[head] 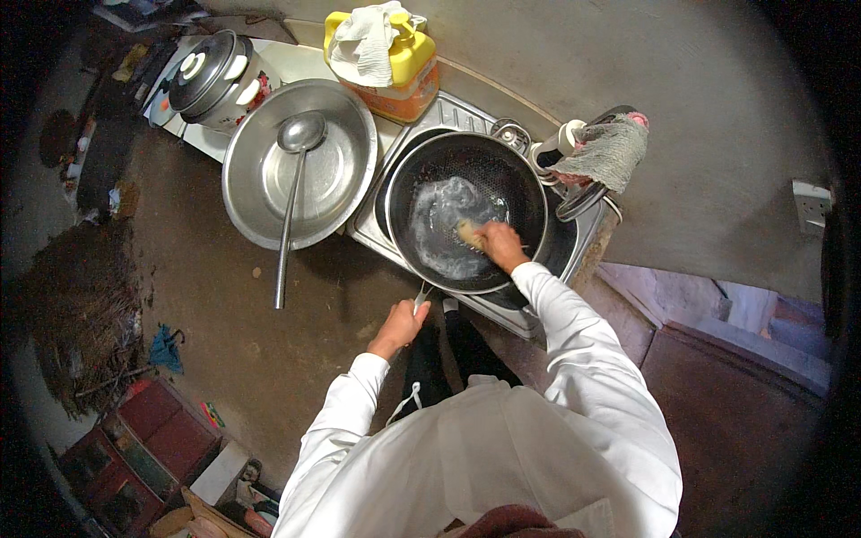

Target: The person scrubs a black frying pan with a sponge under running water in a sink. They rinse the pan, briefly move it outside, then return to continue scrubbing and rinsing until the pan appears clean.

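Note:
A large dark wok (430, 161) with a textured inner surface rests over a stainless steel sink (377, 232), with foamy water in its bottom. My right hand (501, 243) is inside the wok, closed on a tan scrubber (469, 233) that touches the wet surface; the scrubber is slightly blurred. Below the near rim, my left hand (402, 326) grips the wok's handle (422, 294). To the left stands a wide metal basin (252, 195), and a long-handled metal ladle (289, 222) lies across it, its bowl inside and its handle end past the rim.
Behind the basin stand a lidded pot (218, 81) and a yellow-and-orange jug (403, 74) with a white cloth (366, 44) on it. Right of the wok, a grey cloth (602, 153) hangs over a dark lid by the wall. A bundle of brush (81, 323) lies far left.

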`<act>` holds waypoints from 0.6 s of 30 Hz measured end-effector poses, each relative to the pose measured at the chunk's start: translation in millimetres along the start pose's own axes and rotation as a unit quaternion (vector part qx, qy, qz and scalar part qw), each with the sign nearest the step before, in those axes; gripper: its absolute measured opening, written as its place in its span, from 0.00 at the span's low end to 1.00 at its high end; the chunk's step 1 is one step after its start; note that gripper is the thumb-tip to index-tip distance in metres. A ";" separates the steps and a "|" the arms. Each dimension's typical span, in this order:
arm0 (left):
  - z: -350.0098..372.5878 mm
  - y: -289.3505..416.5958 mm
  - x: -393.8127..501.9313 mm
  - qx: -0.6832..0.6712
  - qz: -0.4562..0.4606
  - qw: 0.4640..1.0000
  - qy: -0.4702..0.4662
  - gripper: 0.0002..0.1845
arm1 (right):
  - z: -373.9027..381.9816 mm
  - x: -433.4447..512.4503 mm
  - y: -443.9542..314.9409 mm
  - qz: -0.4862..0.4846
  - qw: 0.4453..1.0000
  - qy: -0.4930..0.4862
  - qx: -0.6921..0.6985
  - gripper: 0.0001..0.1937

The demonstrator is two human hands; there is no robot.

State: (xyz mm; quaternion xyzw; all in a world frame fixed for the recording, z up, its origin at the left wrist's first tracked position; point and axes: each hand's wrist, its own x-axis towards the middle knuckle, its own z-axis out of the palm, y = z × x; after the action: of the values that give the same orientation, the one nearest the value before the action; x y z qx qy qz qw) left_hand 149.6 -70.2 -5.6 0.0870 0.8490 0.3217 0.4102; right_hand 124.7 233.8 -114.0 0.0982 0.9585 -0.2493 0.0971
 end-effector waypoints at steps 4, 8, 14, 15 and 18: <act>-3.3 1.4 0.4 -0.053 -0.055 0.996 -0.055 0.26 | -11.3 41.1 25.3 0.084 0.994 0.065 0.000 0.08; 1.1 1.9 0.5 -0.033 -0.027 0.999 -0.018 0.26 | 19.2 86.3 -5.3 0.021 0.990 0.135 0.026 0.08; 0.3 4.7 -3.5 0.018 -0.016 0.999 0.025 0.25 | 38.8 36.7 -42.4 -0.049 0.999 0.010 0.019 0.10; -1.3 4.1 -2.2 0.024 -0.016 0.999 0.024 0.25 | 31.6 20.4 -39.4 -0.061 0.997 -0.025 0.027 0.11; -3.9 0.5 2.3 -0.016 -0.012 1.000 -0.009 0.26 | 2.9 -2.0 -14.9 -0.050 0.998 -0.030 -0.004 0.12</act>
State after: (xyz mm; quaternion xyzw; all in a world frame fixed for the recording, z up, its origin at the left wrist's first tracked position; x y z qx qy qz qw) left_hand 145.1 -70.7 -4.9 0.0726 0.8411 0.3294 0.4229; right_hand 123.5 219.2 -109.2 0.0419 0.9599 -0.2529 0.1138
